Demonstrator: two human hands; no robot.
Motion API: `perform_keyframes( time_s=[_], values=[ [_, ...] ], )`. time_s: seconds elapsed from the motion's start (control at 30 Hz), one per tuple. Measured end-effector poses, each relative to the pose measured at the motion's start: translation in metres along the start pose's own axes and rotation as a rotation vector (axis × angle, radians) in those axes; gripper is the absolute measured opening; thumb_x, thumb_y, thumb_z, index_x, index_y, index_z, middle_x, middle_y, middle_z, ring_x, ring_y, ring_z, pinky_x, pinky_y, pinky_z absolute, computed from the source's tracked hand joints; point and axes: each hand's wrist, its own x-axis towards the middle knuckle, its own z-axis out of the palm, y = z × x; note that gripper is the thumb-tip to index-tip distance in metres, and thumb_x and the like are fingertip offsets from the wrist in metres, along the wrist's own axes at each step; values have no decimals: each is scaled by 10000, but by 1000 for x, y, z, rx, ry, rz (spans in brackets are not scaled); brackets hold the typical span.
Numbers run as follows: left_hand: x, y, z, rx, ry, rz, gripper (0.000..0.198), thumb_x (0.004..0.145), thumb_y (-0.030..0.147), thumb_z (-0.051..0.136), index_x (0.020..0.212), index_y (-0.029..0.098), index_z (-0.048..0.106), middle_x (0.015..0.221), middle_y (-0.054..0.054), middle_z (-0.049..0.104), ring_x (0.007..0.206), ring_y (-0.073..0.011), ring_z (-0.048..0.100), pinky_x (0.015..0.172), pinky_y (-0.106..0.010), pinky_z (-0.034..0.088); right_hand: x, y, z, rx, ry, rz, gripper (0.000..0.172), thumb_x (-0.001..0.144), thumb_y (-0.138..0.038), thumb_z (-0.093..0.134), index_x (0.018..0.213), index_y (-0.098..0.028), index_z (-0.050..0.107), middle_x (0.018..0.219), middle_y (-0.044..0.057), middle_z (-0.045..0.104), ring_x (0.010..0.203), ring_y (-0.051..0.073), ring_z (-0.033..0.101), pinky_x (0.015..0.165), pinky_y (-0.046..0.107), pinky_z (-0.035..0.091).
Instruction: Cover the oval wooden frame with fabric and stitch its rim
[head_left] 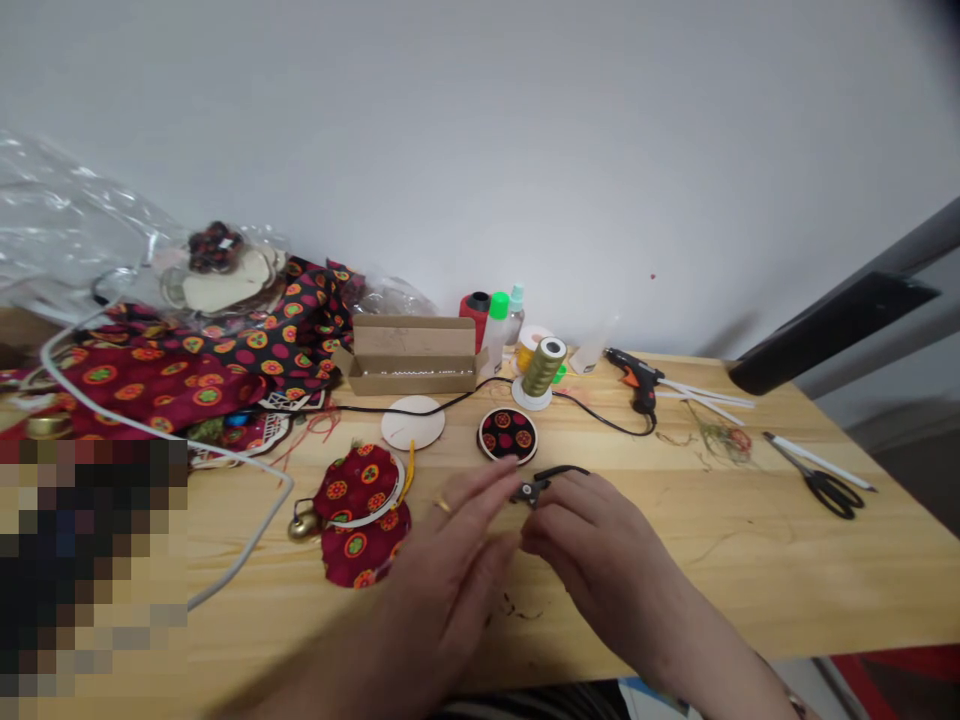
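My right hand [600, 535] is wrapped around small pliers [528, 491] with a black handle; their pivot shows at the fingertips, and the rest is hidden in the hand. Beside it, my left hand [465, 545] is stretched out flat with straight fingers, its fingertips close to the pliers' head. Just beyond my fingers lies a round disc covered in dark patterned fabric [508, 436]. To the left are a red patterned fabric piece [360, 485] on a white disc and another red fabric circle [360, 550]. Small dark scraps [517, 606] dot the wood below my hands.
An open cardboard box [412, 375], a green thread spool [545, 370] and bottles [496, 330] stand along the back. A glue gun [637, 380] and scissors [825, 490] lie at right. Patterned cloth [165, 375] is heaped left, and a white cable [255, 540] crosses the table [712, 600].
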Motion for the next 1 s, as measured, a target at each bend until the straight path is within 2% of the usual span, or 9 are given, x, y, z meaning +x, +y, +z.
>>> perform_keyframes(
  time_s=[0.07,0.17,0.3,0.4,0.47,0.6,0.7,0.87,1.0],
  values=[
    [0,5,4,-121,-117,-137,464,847,225,496,1303,265,422,1314,-39,520,1168,-188,492,976,-293,388,0,-2,1,24,14,-14,170,852,-144,499,699,-161,569,752,37,590,740,171,494,664,298,368],
    [0,6,11,-265,-162,-294,349,858,273,491,1204,285,539,1130,-9,657,990,-159,606,849,-227,453,-3,0,2,62,17,11,185,871,-179,478,716,-165,578,731,36,576,729,170,484,658,298,361],
    [-1,1,17,-288,-133,-316,220,842,269,523,998,322,669,868,41,715,793,-129,632,723,-191,452,-7,4,2,118,0,62,192,879,-218,478,715,-177,568,724,26,559,723,160,479,644,283,357],
    [-2,-1,19,-238,-114,-331,177,838,285,523,857,291,700,675,46,667,640,-113,592,609,-186,431,-9,4,2,155,-20,93,184,884,-219,472,726,-182,559,732,23,548,728,157,475,640,277,353],
    [-3,0,20,-233,-106,-350,173,836,281,521,833,272,694,670,42,654,638,-114,584,608,-188,430,-10,4,4,161,-11,95,194,885,-215,466,710,-178,541,725,24,538,724,158,470,635,278,349],
    [-4,1,20,-251,-86,-380,182,834,263,516,912,274,680,744,37,675,681,-115,596,636,-188,442,-9,1,6,123,4,101,231,883,-197,446,657,-169,484,710,32,519,712,164,454,620,281,341],
    [-5,0,21,-209,-78,-346,191,836,254,505,885,259,689,675,36,651,636,-111,582,610,-188,437,-9,-1,7,69,19,77,235,877,-164,423,645,-163,462,699,37,513,695,166,441,612,285,336],
    [-7,-1,22,-202,-80,-307,206,833,223,493,888,250,690,672,30,658,631,-112,585,600,-187,433,-9,-3,14,-45,78,14,220,855,-103,407,649,-161,456,677,33,508,678,165,430,613,287,330],
    [-7,0,22,-214,-106,-282,219,846,249,473,788,225,683,634,19,625,610,-122,558,585,-201,414,-11,-3,20,-87,103,7,225,853,-97,407,644,-168,451,675,25,510,657,156,427,612,280,323]
  ],
)
